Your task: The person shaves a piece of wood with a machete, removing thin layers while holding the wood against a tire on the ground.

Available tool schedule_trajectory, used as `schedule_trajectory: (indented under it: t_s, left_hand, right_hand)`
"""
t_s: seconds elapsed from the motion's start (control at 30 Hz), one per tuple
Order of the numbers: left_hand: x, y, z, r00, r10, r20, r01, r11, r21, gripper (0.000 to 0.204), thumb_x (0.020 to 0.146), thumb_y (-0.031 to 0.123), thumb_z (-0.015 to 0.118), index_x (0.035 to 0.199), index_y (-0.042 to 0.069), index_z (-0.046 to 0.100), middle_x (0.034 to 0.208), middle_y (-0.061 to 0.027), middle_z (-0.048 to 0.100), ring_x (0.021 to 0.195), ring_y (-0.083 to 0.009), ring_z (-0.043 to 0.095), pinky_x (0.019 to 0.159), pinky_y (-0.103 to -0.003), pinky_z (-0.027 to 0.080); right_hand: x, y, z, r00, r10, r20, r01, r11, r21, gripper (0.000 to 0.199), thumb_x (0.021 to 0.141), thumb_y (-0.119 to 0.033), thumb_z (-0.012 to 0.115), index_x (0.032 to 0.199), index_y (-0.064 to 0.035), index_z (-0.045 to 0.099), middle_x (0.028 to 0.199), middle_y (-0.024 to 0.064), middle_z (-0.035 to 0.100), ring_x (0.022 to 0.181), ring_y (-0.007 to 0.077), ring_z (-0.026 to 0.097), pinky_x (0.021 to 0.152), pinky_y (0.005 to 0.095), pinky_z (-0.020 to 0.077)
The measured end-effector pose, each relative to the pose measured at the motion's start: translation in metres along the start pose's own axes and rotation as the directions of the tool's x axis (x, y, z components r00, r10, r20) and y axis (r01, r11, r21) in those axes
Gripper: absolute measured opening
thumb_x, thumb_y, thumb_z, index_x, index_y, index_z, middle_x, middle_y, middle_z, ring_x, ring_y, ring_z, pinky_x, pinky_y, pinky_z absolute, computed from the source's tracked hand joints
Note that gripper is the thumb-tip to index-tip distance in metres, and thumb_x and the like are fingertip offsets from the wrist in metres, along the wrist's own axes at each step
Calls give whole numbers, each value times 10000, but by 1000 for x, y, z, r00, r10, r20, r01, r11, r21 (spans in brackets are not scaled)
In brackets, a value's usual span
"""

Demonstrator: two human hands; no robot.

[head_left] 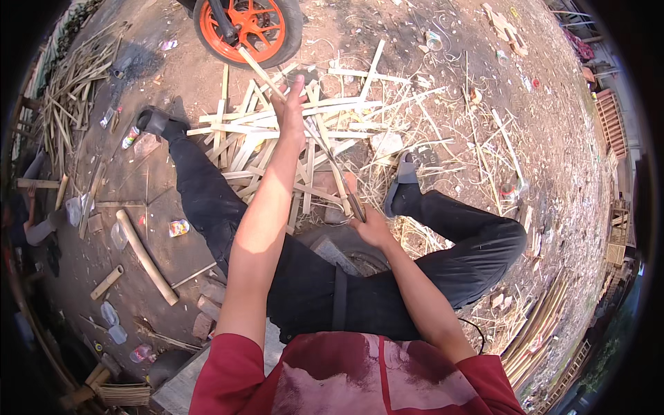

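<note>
Here's my left hand (pixel 292 117) gripping a pale strip (pixel 256 67) that slants between my hands, apparently unfinished! Past it, split strips (pixel 339 106) lie heaped on the ground (pixel 360 21), seemingly done; rightward, my right hand (pixel 373 227) clasps a knife (pixel 357 208) alongside.

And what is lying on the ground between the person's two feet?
A crossed pile of pale strips lies between left foot and right foot, in the head view.

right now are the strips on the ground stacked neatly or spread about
Spread about: the pale strips lie crisscrossed at many angles on the ground.
</note>
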State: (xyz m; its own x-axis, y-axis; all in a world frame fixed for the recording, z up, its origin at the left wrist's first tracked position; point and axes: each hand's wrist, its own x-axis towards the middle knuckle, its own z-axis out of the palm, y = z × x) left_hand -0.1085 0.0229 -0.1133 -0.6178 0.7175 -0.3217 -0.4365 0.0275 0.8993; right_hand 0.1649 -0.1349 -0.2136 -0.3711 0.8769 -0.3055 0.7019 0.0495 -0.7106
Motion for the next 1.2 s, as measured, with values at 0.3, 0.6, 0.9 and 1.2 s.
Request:
schedule_trajectory:
  t_s: [0.3,0.6,0.9,1.2]
  left_hand:
    - [-8,-54,-11,988,11,153,-2,998,-61,448,910,290,582,580,189,296,487,43,297,406,-96,259,400,-285,194]
    - [-14,-90,-16,962,232,-143,-204,961,184,377,914,236,518,602,96,358,519,3,339,437,-129,332,411,-323,266]
    - [-44,-142,-44,982,42,-185,-33,998,53,236,929,216,464,838,9,397,557,-57,428,451,-166,412,398,-331,331]
    - [-44,-120,-1,984,174,-23,-162,951,261,375,874,178,451,540,29,370,516,-47,425,487,-160,413,478,-362,333]
  right_hand:
    - [7,-18,18,627,425,653,-760,518,392,224,910,-199,659,810,-35,543,651,56,566,468,151,520,426,342,457]
    - [4,-6,20,867,453,208,-414,887,-206,363,823,-210,651,1014,96,689,974,307,702,950,452,692,874,479,557]
    - [13,17,-20,783,573,241,-405,764,-501,326,812,-166,643,1050,46,710,1073,284,700,1040,430,681,920,484,553]
    - [45,37,-37,783,555,280,-316,743,-590,274,786,-100,581,946,57,739,1016,289,709,979,450,693,841,487,575]
